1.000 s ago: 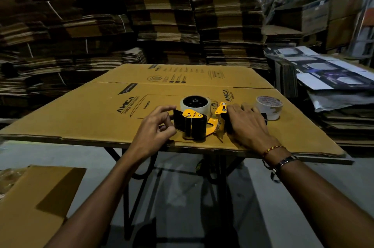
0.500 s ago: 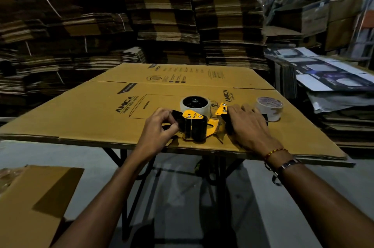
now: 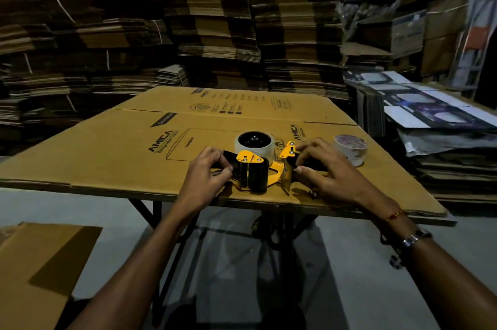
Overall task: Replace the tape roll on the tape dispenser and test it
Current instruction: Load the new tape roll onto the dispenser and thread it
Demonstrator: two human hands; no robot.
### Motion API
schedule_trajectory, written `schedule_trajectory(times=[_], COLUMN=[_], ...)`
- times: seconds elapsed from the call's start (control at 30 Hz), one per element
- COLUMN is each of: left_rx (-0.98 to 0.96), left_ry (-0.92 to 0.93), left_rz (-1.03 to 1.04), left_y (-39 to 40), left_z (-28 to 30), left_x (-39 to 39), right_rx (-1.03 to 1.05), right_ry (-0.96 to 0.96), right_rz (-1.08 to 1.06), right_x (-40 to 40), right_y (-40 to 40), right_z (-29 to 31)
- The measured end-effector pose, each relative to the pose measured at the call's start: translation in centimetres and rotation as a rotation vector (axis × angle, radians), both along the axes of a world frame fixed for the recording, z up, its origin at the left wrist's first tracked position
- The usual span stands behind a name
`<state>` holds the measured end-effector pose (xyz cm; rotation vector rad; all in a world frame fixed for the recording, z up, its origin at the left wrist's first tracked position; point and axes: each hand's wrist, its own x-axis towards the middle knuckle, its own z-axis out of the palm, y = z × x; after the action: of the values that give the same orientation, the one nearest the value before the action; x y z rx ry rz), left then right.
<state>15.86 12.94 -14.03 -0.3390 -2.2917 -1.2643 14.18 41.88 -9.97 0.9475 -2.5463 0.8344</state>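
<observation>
On the flattened brown cardboard carton (image 3: 107,152) that covers the folding table, the yellow-and-black handheld tape dispenser (image 3: 258,171) lies on its side near the front edge, a pose that looks chosen to keep it steady while both hands work on it. The left hand (image 3: 207,171) has its fingers curled around the black end of the dispenser on that side, pinching it; exactly what the fingertips catch is too dark to tell. The right hand (image 3: 326,168) lies over the black handle end, fingers bent down and thumb tucked in beside the yellow frame, seemingly pinning the tool to the carton. A pale tape roll on a black hub (image 3: 254,142) sits upright just behind the dispenser, between the two hands and apparently mounted on the spindle, though the joint is hidden. A second white tape roll with a printed core (image 3: 350,148) stands on the carton just beyond the right hand's fingers, apart from them. I judge the tape is being threaded or seated, with testing yet to come.
</observation>
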Motion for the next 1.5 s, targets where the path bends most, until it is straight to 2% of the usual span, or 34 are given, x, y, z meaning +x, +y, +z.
schedule_trajectory(times=[0.2,0.57,0.63,0.77,1.03,1.37,1.5], left_rx=[0.0,-0.034,-0.03,-0.008,-0.011,-0.047,-0.042], left_ry=[-0.005,-0.01,-0.012,-0.036,-0.138,-0.129,-0.14], left_rz=[-0.004,0.008,0.0,-0.008,-0.097,-0.062,-0.073], left_y=[-0.2,0.0,-0.1,-0.2,-1.2,-1.2,-1.4], left_z=[0.0,0.2,0.2,0.2,1.5,1.3,1.3], left_x=[-0.1,-0.3,-0.3,-0.5,-0.9,-2.1,-2.3], right_rx=[-0.046,-0.006,0.054,0.336,0.559,0.515,0.48], right_ry=[-0.127,-0.064,-0.087,-0.054,-0.037,0.124,0.08], right_rz=[0.053,0.062,0.086,0.107,0.174,0.178,0.191], right_x=[0.3,-0.8,-1.3,-2.7,-3.1,-3.2,-3.4], right_y=[-0.4,-0.5,-0.3,-0.1,-1.2,-2.3,-3.3], right_z=[0.3,0.2,0.5,1.7,4.4,3.0,2.4])
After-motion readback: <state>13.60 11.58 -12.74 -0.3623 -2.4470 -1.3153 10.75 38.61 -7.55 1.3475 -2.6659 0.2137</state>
